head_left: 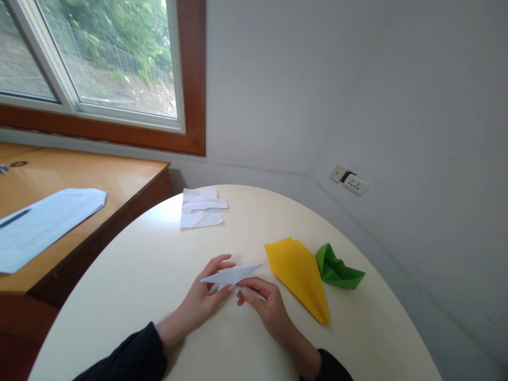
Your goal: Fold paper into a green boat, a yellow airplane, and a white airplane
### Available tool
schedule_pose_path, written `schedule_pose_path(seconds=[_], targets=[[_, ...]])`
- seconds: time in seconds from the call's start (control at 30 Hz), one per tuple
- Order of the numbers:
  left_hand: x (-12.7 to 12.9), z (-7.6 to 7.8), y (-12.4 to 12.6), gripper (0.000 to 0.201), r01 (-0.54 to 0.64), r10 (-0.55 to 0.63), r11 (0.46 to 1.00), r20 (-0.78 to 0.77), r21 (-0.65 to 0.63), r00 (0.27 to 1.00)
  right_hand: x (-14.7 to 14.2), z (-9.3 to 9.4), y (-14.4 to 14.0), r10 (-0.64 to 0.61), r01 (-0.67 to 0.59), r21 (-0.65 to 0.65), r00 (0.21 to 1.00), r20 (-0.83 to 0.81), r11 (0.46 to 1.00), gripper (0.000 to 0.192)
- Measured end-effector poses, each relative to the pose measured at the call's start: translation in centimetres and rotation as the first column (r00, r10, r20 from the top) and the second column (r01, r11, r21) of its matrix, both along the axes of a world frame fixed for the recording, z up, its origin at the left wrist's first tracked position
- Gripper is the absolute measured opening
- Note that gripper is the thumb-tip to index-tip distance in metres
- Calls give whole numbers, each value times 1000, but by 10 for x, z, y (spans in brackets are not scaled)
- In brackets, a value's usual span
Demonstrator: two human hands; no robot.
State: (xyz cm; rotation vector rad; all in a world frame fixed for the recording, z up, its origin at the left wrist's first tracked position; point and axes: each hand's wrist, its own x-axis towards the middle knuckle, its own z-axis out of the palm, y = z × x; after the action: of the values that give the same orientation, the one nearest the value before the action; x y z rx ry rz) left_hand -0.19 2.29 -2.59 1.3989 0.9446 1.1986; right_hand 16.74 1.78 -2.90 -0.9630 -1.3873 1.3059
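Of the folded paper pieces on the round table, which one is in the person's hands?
The white folded paper, pinched between the left hand and right hand. The yellow paper plane and green paper boat lie untouched to its right.

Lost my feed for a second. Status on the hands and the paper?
Left hand and right hand both pinching the white paper on the table. Yellow plane and green boat lie just right, apart from it.
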Motion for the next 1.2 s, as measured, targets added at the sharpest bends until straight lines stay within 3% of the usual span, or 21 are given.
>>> schedule_pose_path(seconds=[0.1, 0.27, 0.67, 0.9, 1.2], targets=[[1, -1, 0, 52, 67, -66, 998, 59, -10, 996, 0, 0, 0, 16, -16, -14, 1000, 2, 1000, 20], [3, 2, 0, 51, 82, -80, 996, 119, -18, 990, 1, 2, -1, 61, -61, -19, 998, 11, 998, 26], [3, 10, 0, 53, -46, 49, 994, 26, -100, 998, 3, 5, -3, 126, -126, 6, 990, 59, 992, 33], [3, 6, 2, 52, -31, 38, 991, 54, -127, 998, 3, 8, -5, 91, -95, 49, 993, 73, 994, 26], [2, -2, 6, 49, -77, 74, 992, -33, -99, 997, 5, 6, -5, 9, -18, 75, 993, 116, 997, 31]])
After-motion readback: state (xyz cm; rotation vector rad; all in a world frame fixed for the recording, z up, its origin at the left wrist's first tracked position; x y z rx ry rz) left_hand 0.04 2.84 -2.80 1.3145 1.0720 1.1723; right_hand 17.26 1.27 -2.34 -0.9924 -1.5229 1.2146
